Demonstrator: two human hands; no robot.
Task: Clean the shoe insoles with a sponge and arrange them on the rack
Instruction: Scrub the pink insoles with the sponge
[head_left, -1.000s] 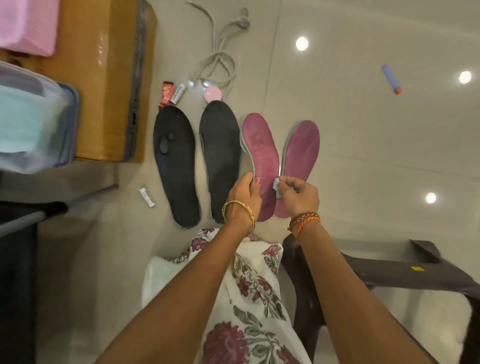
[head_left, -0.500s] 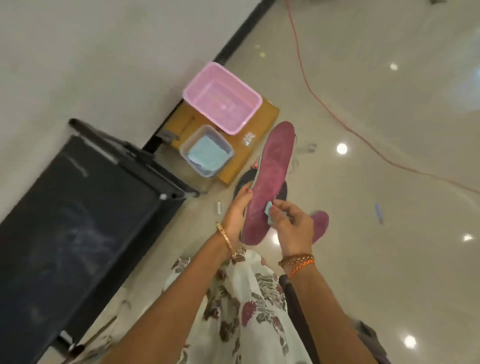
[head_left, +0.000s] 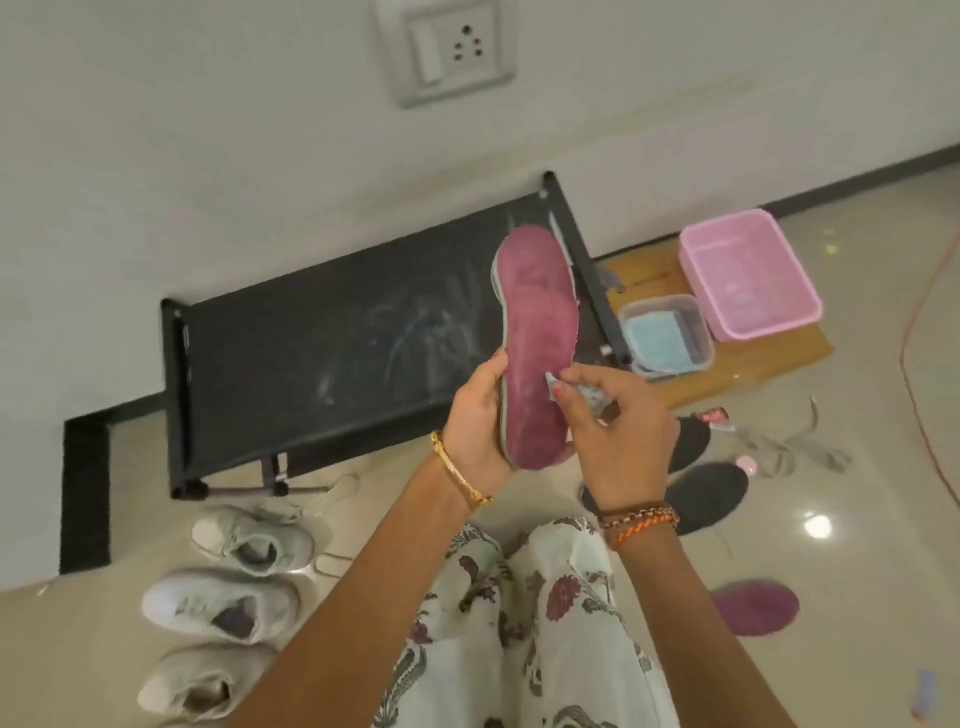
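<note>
maroon insole (head_left: 535, 343) gripped upright in the left hand (head_left: 475, 421), right hand (head_left: 618, 415) pinching a sponge (head_left: 551, 383) against it.

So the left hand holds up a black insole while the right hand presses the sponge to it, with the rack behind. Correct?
Not quite: the head view shows the insole in the left hand is maroon, not black. The black insoles lie on the floor. The rest holds: the right hand presses the sponge to it, and the rack stands behind.
</note>
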